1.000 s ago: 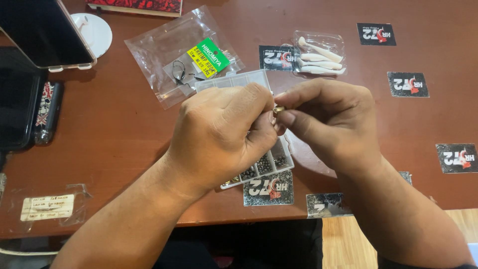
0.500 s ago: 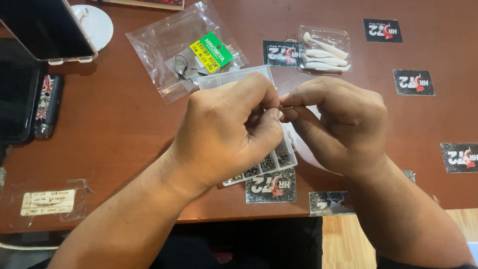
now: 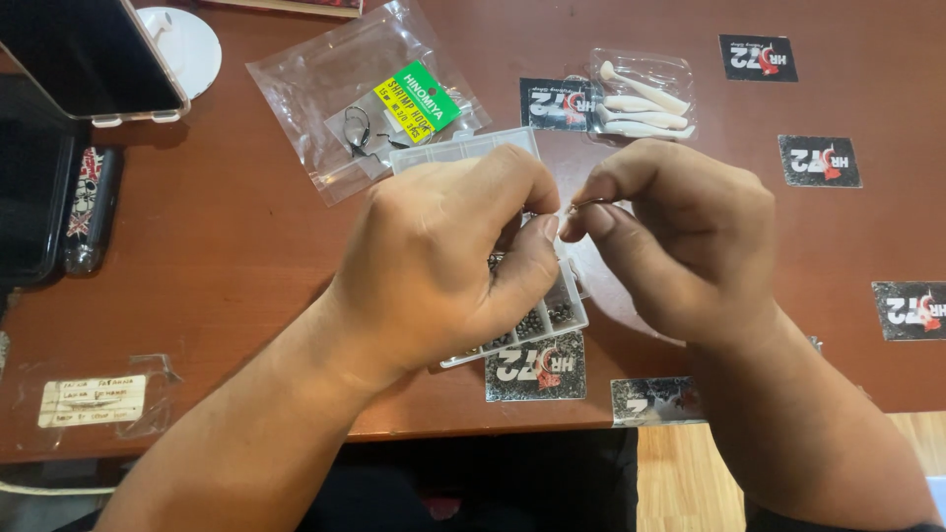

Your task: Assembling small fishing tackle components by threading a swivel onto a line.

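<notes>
My left hand (image 3: pixel 443 261) and my right hand (image 3: pixel 680 236) meet above a clear compartment box (image 3: pixel 552 315) filled with small dark round weights. A thin metal hook (image 3: pixel 589 204) is pinched between my right thumb and forefinger. The fingertips of my left hand are closed right against it; whether they hold something tiny is hidden. Both hands cover most of the box.
A clear bag with a green label and hooks (image 3: pixel 379 108) lies behind the box. A clear pack of white soft lures (image 3: pixel 641 99) sits at the back right. Black stickers (image 3: pixel 818 160) are scattered on the brown table (image 3: pixel 236 256). A tablet (image 3: pixel 89 59) stands far left.
Both hands have shifted slightly and the fingertips have drawn a little apart, so the hook between them shows more clearly. The view has tilted a bit.
</notes>
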